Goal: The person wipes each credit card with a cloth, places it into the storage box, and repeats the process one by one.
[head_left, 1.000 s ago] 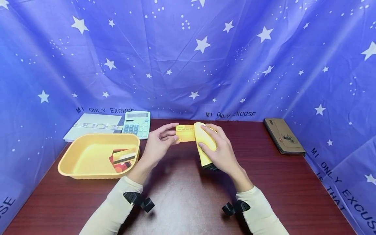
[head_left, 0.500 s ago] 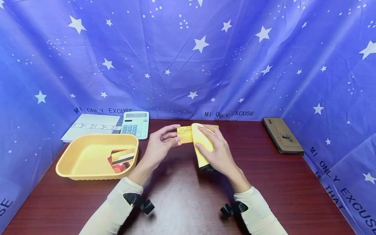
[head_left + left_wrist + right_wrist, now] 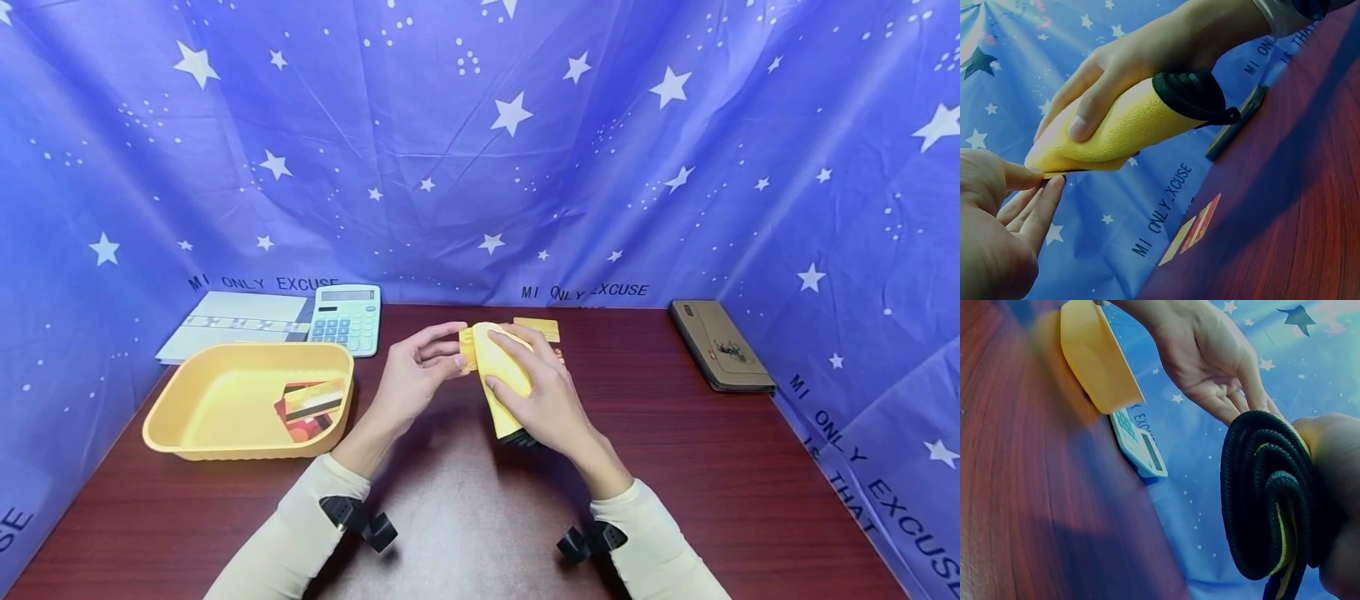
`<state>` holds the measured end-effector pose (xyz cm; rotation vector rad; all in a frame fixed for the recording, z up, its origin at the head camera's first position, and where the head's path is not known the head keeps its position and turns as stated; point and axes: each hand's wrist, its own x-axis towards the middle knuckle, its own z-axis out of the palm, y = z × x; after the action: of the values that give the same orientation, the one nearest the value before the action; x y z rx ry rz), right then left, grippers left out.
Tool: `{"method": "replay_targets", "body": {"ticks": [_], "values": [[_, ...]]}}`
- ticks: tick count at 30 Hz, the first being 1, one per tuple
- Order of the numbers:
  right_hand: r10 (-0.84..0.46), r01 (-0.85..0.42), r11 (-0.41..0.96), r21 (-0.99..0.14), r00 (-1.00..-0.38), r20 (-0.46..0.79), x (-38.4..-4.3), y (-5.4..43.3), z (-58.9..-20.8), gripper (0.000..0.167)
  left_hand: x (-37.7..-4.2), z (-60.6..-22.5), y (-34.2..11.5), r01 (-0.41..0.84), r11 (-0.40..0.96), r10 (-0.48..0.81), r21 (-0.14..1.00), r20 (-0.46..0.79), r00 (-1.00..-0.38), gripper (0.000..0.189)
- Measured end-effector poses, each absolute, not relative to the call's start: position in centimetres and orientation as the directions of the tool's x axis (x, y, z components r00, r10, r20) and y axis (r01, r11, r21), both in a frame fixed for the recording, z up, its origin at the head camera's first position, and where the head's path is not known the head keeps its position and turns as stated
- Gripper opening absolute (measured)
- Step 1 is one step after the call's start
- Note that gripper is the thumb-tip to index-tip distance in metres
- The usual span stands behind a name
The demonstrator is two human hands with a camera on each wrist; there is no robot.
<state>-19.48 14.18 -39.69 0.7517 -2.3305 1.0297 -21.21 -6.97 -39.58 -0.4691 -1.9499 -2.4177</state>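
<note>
My left hand (image 3: 412, 371) pinches the left end of a yellow bank card (image 3: 468, 349) between thumb and fingers. The right hand (image 3: 551, 379) grips a folded yellow cloth (image 3: 501, 379) with black edging, which covers most of that card. In the left wrist view, the cloth (image 3: 1129, 131) reaches right up to the left fingertips. Its rolled black layers (image 3: 1266, 494) show in the right wrist view. Beyond the right hand, another yellow card (image 3: 542, 330) lies on the table, and a striped red card (image 3: 1200, 224) lies beside it.
A yellow basin (image 3: 225, 358) holding several cards (image 3: 313, 400) stands to the left on the dark red table (image 3: 465, 525). Behind it are a calculator (image 3: 347, 321) and a white flat box (image 3: 232, 321). A brown zipped case (image 3: 722, 346) lies at the right, before the starry curtain.
The cloth and right hand have slid left along the card, leaving only its end uncovered. The card on the table beyond shows more now. The left hand has shifted slightly right.
</note>
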Motion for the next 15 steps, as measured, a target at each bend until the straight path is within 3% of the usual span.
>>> {"method": "replay_targets", "body": {"ticks": [15], "values": [[-0.323, -0.676, 0.59, -0.441, -0.699, 0.638, -19.01, 13.59, -39.69, 0.062, -21.02, -39.4, -7.08, 0.276, -0.119, 0.155, 0.954, 0.292, -0.944, 0.042]]}}
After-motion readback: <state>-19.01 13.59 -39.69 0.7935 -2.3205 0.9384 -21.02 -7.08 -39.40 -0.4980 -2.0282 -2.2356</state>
